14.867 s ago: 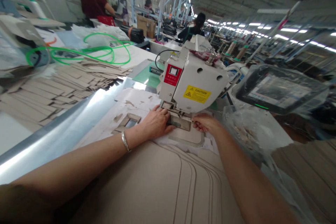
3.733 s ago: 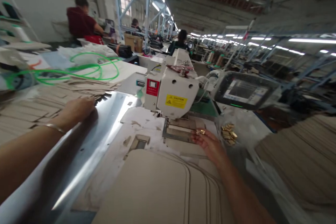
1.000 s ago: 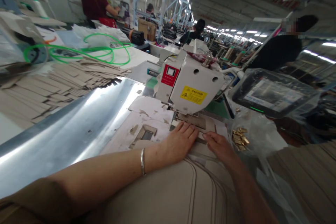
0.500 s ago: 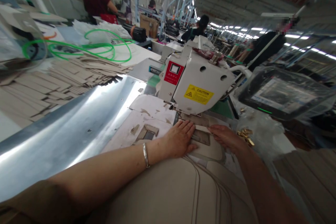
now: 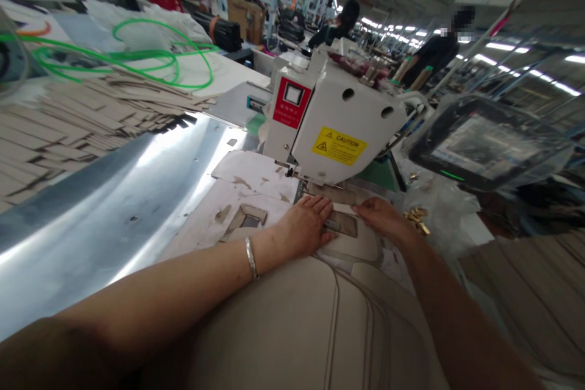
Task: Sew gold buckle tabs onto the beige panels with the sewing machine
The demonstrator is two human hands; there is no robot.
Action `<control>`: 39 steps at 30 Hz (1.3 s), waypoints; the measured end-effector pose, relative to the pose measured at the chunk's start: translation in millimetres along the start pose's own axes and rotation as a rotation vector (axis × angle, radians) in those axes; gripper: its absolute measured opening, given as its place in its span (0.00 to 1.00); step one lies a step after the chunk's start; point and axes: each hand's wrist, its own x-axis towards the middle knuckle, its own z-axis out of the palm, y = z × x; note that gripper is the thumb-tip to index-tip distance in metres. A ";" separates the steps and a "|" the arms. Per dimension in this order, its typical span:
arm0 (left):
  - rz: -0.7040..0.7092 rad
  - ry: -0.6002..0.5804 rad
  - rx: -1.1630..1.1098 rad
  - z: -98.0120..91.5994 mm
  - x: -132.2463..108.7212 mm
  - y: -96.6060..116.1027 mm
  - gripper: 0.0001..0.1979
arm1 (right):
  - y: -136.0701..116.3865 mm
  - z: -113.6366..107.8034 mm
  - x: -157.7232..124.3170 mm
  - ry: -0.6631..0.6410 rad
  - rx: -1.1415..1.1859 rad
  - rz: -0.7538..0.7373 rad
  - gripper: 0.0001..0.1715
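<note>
My left hand [image 5: 305,226], a metal bangle on its wrist, lies flat with fingers stretched over the left part of a beige panel [image 5: 361,248]. The panel has a rectangular cut-out with a zipper-like strip in it, and sits just below the head of a white sewing machine [image 5: 347,116]. At the panel's upper right, the fingers of my right hand [image 5: 379,217] are pinched together on its edge; the fingertips are partly hidden. Closer to me, a stack of larger beige panels [image 5: 274,329] with rounded corners reaches up to my left wrist.
A shiny metal plate [image 5: 132,195] spreads to the left, beside piled beige strips [image 5: 77,122] and green tubing [image 5: 173,67]. Right of the machine are a plastic-wrapped screen [image 5: 484,143], small brass-coloured parts [image 5: 418,219] and more stacked panels [image 5: 530,292]. Other people [image 5: 434,52] are farther back.
The whole view has shifted, so the machine and table appear farther left and higher. Both hands keep nearly the same places on the panel. A person in the right background has changed posture.
</note>
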 end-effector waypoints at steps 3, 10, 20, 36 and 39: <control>-0.005 -0.007 0.011 0.2 0.1 0.7 0.34 | 1.9 -0.8 4.0 0.047 -0.101 -0.029 0.16; -0.004 -0.012 0.028 -0.7 -0.9 1.1 0.33 | 3.2 -4.4 6.7 -0.067 -0.113 0.048 0.18; 0.013 0.027 0.031 0.4 -1.7 0.0 0.32 | 2.9 -3.0 5.0 -0.105 -0.005 0.039 0.16; 0.017 0.045 0.018 3.4 -1.0 -0.4 0.32 | 9.0 -7.8 -1.2 -0.151 0.652 0.132 0.10; 0.017 0.045 0.020 5.6 -0.6 -0.9 0.32 | 9.2 -5.9 0.4 -0.122 0.594 0.116 0.10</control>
